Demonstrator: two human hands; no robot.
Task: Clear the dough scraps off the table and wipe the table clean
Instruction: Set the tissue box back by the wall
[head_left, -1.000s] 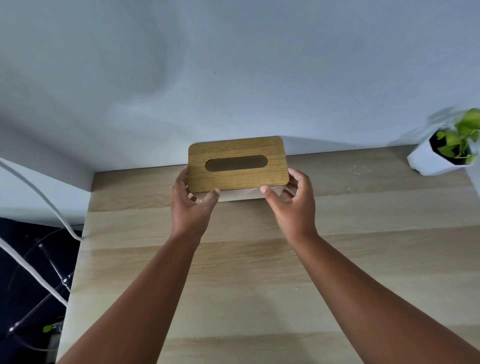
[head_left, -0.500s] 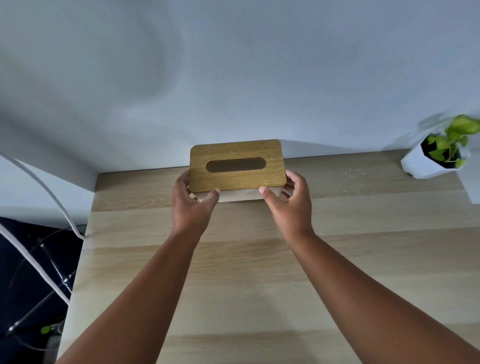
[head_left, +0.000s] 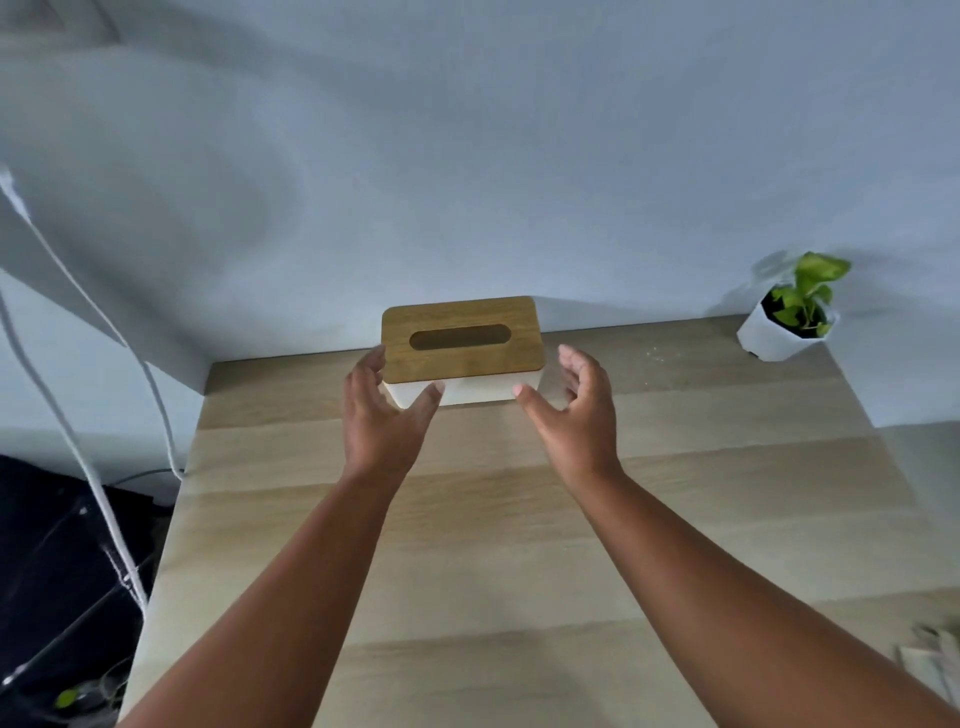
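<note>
A white tissue box with a wooden slotted lid (head_left: 462, 343) stands on the light wooden table (head_left: 519, 545) against the back wall. My left hand (head_left: 382, 415) is at the box's left front corner, fingers relaxed and spread, thumb near the white side. My right hand (head_left: 576, 410) hovers off the box's right front corner, fingers loosely spread and clear of it. A few pale dough crumbs (head_left: 660, 355) lie on the table to the right of the box.
A small green plant in a white faceted pot (head_left: 784, 332) sits at the back right corner. White cables (head_left: 104, 499) hang past the table's left edge. A blurred pale object (head_left: 930, 660) lies at the right edge.
Both hands held the tissue box at its front corners; now they have let go and drawn back slightly, and the box sits on the table by the wall.
</note>
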